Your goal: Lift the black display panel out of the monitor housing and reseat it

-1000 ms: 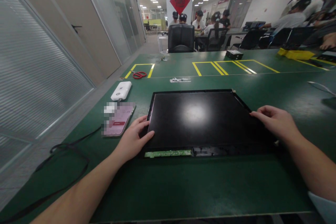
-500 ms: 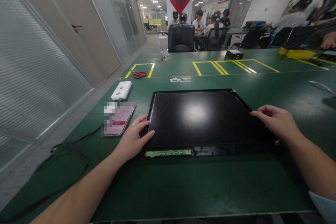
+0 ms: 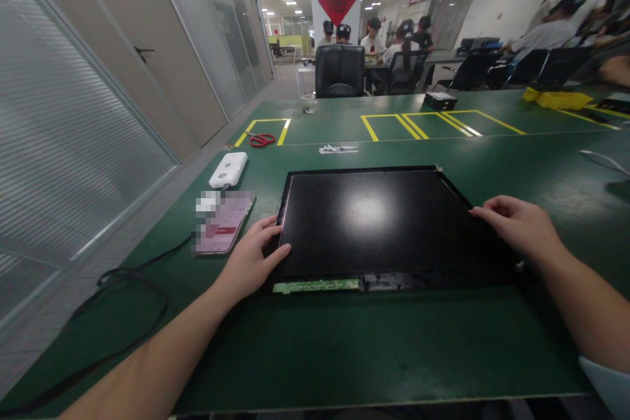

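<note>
A black LCD screen panel lies face up on the green table, light glaring off its middle. Along its near edge runs a narrow green circuit board. My left hand grips the panel's left edge, thumb on the front border and fingers along the side. At the right edge, my right hand pinches the frame between thumb and forefinger, the other fingers curled. The undersides of both grips are hidden.
Left of the panel lie a phone, a white power bank and a black cable. Beyond are red-handled scissors, white scraps, yellow tape lines and a black box. Several people sit farther back.
</note>
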Tool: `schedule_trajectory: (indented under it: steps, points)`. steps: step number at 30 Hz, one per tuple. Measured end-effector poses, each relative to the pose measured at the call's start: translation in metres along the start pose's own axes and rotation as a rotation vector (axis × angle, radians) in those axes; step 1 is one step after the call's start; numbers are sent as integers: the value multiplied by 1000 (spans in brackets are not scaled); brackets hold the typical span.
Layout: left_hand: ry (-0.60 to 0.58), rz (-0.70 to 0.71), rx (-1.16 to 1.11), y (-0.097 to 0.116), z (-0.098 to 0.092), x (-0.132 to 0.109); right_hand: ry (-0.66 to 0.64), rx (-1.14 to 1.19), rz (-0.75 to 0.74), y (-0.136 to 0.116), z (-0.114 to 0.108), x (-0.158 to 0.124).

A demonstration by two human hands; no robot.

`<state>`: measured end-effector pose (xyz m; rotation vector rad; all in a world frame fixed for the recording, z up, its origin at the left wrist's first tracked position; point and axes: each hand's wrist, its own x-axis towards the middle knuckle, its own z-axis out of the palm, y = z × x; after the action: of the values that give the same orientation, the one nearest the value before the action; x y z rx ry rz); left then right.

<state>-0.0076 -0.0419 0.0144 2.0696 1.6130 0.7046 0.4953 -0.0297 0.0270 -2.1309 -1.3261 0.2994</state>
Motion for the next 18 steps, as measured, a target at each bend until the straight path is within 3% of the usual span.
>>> schedule_trajectory:
  steps: [18]
  points:
    - [26,20,-16,-1,-1,-1,-3,2,-9,0,1,1]
